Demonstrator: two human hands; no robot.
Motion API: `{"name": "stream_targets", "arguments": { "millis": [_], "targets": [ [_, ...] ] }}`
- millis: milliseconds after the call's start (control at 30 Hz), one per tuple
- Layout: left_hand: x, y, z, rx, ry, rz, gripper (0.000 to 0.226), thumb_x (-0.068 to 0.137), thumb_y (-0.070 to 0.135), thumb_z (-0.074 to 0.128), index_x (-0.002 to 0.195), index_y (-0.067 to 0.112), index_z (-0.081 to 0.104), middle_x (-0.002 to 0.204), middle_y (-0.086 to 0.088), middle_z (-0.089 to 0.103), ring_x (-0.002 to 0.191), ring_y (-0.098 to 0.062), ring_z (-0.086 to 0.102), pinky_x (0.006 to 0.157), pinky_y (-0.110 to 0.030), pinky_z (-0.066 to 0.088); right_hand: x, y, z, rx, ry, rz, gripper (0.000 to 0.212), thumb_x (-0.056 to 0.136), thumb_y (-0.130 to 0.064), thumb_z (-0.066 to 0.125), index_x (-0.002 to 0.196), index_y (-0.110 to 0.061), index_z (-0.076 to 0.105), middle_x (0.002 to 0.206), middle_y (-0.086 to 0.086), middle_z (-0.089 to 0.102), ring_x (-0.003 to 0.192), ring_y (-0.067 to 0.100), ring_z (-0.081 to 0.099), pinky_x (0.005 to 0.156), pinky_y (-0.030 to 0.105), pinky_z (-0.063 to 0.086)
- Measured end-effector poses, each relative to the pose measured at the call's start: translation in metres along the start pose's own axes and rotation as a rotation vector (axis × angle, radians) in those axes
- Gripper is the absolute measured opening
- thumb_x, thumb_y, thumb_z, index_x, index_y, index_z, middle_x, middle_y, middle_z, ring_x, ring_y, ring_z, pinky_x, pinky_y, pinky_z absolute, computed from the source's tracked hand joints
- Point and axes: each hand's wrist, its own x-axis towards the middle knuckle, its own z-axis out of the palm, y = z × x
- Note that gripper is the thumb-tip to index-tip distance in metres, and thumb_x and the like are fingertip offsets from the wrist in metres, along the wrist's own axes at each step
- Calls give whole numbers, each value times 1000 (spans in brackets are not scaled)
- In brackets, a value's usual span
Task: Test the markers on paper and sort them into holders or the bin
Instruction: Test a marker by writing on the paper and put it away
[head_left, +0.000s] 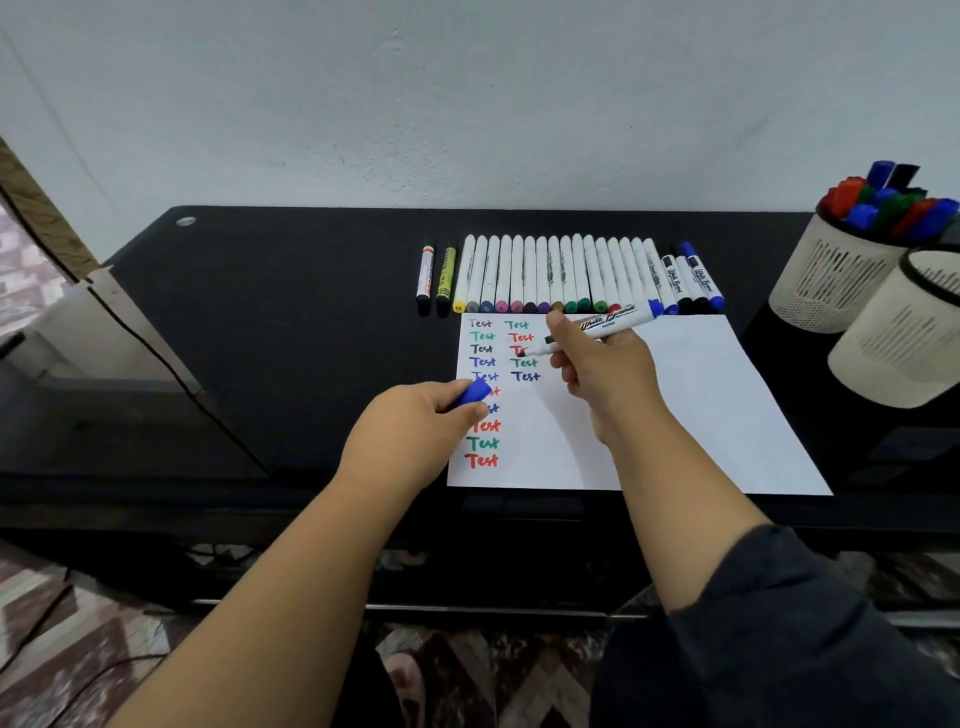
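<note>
My right hand (602, 364) grips an uncapped blue whiteboard marker (605, 323), its tip low over the white paper (675, 405) beside the second column of "Test" words. My left hand (415, 436) pinches the marker's blue cap (475, 391) over the paper's left edge. A row of several white markers (561, 275) lies side by side behind the paper. The far mesh holder (836, 270) at the right stands full of red, blue, green and black markers. The nearer mesh holder (898, 343) shows nothing inside from this angle.
A black desk (285, 322) carries everything; a pale wall rises behind it. Two thin markers (436, 278) lie left of the row. A whitish bin-like container (67, 332) stands on the floor left of the desk. Patterned floor shows below.
</note>
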Motion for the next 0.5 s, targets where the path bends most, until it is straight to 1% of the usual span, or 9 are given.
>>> {"name": "stream_targets", "arguments": {
  "millis": [67, 100, 133, 233, 300, 367, 500],
  "targets": [
    [3, -2, 1, 53, 27, 10, 49, 91, 49, 51, 138, 38, 42, 130, 9, 56, 86, -8, 58, 64, -21, 46, 2, 3, -1, -99, 24, -59, 24, 83, -29, 69, 71, -13, 56, 59, -2, 58, 43, 1, 48, 53, 21, 39],
    [4, -2, 1, 70, 45, 20, 49, 92, 49, 50, 138, 39, 41, 131, 9, 55, 89, -8, 58, 65, -21, 46, 2, 3, -2, -141, 38, -81, 25, 83, -28, 68, 70, -13, 51, 58, -1, 57, 41, -1, 47, 52, 20, 38],
    [6, -3, 2, 76, 62, 32, 48, 92, 49, 49, 139, 39, 40, 131, 9, 54, 87, -5, 56, 64, -21, 45, 2, 5, -2, -172, 42, -99, 28, 83, -25, 65, 68, -14, 45, 57, -1, 55, 42, 1, 47, 52, 21, 37],
    [9, -5, 5, 97, 85, 48, 48, 94, 48, 45, 140, 39, 38, 127, 11, 56, 69, 2, 45, 55, -16, 38, 2, 11, 0, -238, 32, -138, 32, 84, -18, 58, 63, -16, 34, 58, 1, 50, 55, 13, 45, 53, 24, 35],
    [13, -6, 6, 107, 80, 39, 48, 94, 49, 44, 141, 38, 37, 127, 11, 56, 65, 2, 43, 53, -16, 36, 3, 15, 2, -266, 19, -154, 32, 84, -18, 58, 64, -16, 34, 63, 8, 48, 61, 17, 43, 56, 26, 33],
    [16, -6, 8, 126, 72, 32, 49, 95, 48, 43, 142, 38, 36, 126, 10, 57, 66, 1, 45, 53, -17, 36, 4, 17, 3, -282, 4, -171, 30, 85, -19, 58, 66, -14, 36, 69, 12, 47, 65, 19, 43, 59, 28, 33],
    [22, -7, 10, 117, 72, 26, 49, 95, 48, 43, 142, 38, 35, 127, 9, 57, 72, -1, 48, 59, -18, 43, 4, 20, 4, -319, -15, -193, 30, 87, -23, 59, 69, -13, 37, 72, 13, 50, 66, 19, 44, 60, 29, 33]
  ]
}}
